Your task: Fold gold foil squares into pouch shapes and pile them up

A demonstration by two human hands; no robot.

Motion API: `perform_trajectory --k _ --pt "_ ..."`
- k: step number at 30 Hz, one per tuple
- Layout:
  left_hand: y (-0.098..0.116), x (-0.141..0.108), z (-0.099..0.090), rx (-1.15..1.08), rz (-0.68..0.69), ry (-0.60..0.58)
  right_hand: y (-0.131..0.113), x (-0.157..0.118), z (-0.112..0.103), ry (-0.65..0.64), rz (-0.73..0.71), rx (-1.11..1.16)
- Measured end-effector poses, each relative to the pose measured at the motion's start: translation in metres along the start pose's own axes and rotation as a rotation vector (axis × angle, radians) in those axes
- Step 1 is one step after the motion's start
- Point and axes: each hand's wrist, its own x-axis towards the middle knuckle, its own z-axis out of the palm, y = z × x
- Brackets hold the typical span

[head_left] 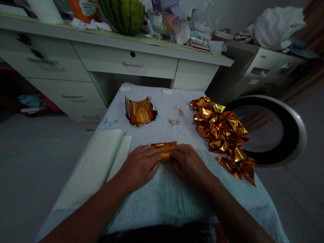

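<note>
A small sheet of gold foil paper [165, 150], partly rolled along its near edge, lies between my two hands on the cloth-covered table. My left hand [143, 163] grips its left end with curled fingers. At the other end, my right hand [187, 162] pinches the foil the same way. Beyond them stands a curved stack of gold foil sheets [140, 111]. Small gold scraps [174, 122] lie right of that stack. Many folded gold foil pieces [222, 130] are heaped along the table's right side.
Pale yellow paper sheets [91, 168] lie at the table's left. A white desk [152, 64] with drawers stands behind, holding a watermelon [124, 15] and plastic bags. To the right is a washing machine [263, 67], its round door [291, 131] swung open beside the table.
</note>
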Motion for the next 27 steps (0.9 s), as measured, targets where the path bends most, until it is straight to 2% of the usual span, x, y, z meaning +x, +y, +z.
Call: perform_trajectory --k 4,9,16,27 --pt "0.004 -0.002 0.0 0.01 0.0 0.022 0.003 -0.006 0.002 0.01 0.034 0.026" --pt "0.005 0.0 -0.002 0.027 -0.094 -0.008 0.012 -0.006 0.005 0.055 0.075 0.161" --pt "0.006 0.004 -0.005 -0.032 -0.205 -0.07 0.017 -0.003 0.004 0.057 0.212 0.263" --pt "0.005 0.002 -0.008 -0.107 -0.279 -0.103 0.017 0.0 0.004 0.078 0.375 0.213"
